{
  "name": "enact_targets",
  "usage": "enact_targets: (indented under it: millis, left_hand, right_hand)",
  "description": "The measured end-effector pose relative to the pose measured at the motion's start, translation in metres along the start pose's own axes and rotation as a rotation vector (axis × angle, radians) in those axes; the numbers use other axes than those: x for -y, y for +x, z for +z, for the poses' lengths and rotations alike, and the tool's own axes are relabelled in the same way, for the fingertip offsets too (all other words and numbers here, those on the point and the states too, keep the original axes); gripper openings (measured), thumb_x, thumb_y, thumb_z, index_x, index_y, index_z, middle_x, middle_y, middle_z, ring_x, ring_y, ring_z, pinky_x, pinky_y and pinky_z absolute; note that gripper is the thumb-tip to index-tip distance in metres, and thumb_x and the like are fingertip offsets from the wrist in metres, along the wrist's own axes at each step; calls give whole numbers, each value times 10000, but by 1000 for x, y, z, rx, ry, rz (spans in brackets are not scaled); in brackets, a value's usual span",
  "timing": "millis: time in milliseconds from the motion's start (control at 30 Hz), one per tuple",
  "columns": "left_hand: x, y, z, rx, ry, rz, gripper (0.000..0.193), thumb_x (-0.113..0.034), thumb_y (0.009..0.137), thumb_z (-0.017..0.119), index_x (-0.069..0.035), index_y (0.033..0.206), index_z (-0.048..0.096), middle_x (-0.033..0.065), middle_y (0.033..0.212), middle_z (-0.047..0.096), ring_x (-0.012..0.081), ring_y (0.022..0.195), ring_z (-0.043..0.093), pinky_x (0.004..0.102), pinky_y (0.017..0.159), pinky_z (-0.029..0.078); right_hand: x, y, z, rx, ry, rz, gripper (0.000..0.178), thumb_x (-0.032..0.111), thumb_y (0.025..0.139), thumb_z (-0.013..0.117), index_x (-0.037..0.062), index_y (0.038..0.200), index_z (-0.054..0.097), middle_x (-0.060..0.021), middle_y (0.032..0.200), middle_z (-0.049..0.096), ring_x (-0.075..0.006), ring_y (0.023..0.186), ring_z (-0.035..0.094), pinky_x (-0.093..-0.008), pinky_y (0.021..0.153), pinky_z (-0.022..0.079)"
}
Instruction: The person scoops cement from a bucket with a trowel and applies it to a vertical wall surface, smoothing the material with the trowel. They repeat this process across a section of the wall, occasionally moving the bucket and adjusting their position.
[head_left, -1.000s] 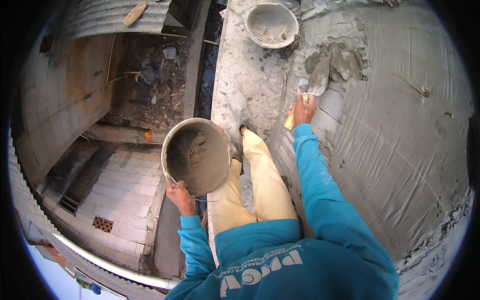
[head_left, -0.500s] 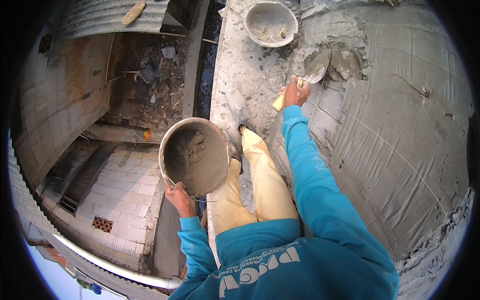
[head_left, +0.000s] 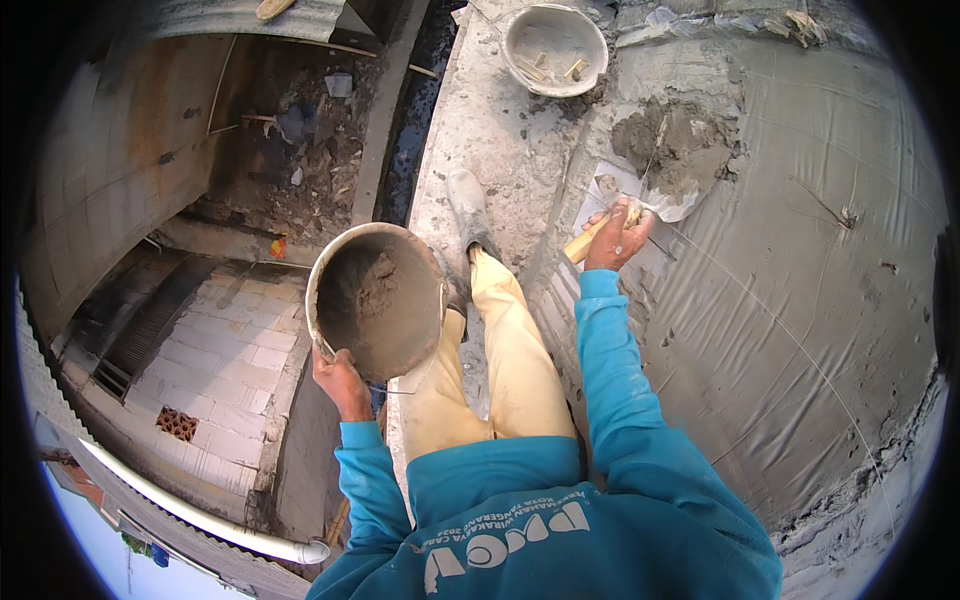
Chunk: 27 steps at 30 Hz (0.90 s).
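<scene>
My left hand [head_left: 341, 383] grips the rim of a round bucket [head_left: 318, 290], tilted so its mouth faces up toward me. Wet grey mortar [head_left: 380, 290] lies inside, with a lump in the middle. My right hand [head_left: 617, 238] is wrapped round the wooden handle of a trowel [head_left: 676, 207]. Its metal blade rests at the lower edge of a heap of mortar [head_left: 680, 145] on the grey surface to my right; the mortar hides part of the blade. A taut string [head_left: 770, 312] runs across that surface close to my right hand.
A second bucket [head_left: 553, 88] holding small wood pieces stands ahead on the concrete ledge [head_left: 520, 170]. My boot [head_left: 468, 205] is on this ledge. Left of it is a drop, with a dark water channel [head_left: 415, 125] and block walls below. A twig [head_left: 845, 215] sticks out at the right.
My right hand and the trowel have come nearer and slightly right, drawing the blade down to the heap's near edge. The bucket in my left hand has shifted a little left.
</scene>
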<state>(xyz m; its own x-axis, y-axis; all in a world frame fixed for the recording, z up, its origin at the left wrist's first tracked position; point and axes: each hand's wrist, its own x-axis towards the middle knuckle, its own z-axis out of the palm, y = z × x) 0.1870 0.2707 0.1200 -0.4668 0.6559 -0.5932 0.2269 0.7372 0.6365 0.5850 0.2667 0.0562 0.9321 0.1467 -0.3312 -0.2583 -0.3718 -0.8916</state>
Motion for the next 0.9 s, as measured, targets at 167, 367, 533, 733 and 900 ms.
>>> enact_targets:
  millis: [167, 367, 533, 733, 900]
  left_hand:
    - [4, -1, 1, -7, -58, -23, 475, 103, 740, 464, 35, 1200, 564, -49, 734, 490, 32, 558, 382, 204, 483, 293]
    - [5, -6, 5, 4, -70, -49, 490, 106, 741, 454, 27, 1211, 565, -53, 755, 512, 28, 556, 386, 199, 485, 297]
    - [2, -10, 3, 30, -33, -69, 492, 104, 741, 448, 28, 1212, 566, -50, 763, 515, 32, 564, 392, 198, 489, 303]
    - [3, -10, 5, 11, -74, -64, 512, 105, 737, 442, 33, 1229, 563, -51, 753, 511, 27, 563, 396, 192, 486, 306]
    - [3, -9, 2, -6, -40, -55, 523, 101, 735, 444, 33, 1240, 561, -46, 754, 519, 30, 556, 395, 194, 485, 313]
  right_hand:
    - [-5, -11, -15, 69, -75, 81, 262, 161, 945, 567, 27, 1115, 420, -105, 819, 555, -166, 526, 558, -307, 435, 477]
    - [-23, -2, -10, 73, -216, 122, 272, 158, 930, 582, 11, 1104, 433, -129, 846, 587, -171, 513, 570, -309, 428, 481]
    - [-33, 2, -6, 124, -361, 159, 239, 164, 921, 589, 12, 1056, 462, -124, 824, 591, -178, 511, 581, -320, 414, 485]
    - [-34, -3, -6, 191, -363, 256, 201, 156, 927, 578, 16, 1041, 489, -106, 820, 579, -180, 532, 585, -324, 418, 488]
    - [-32, -8, -6, 124, -382, 194, 284, 167, 922, 593, -4, 1102, 455, -136, 823, 588, -191, 518, 604, -325, 414, 504]
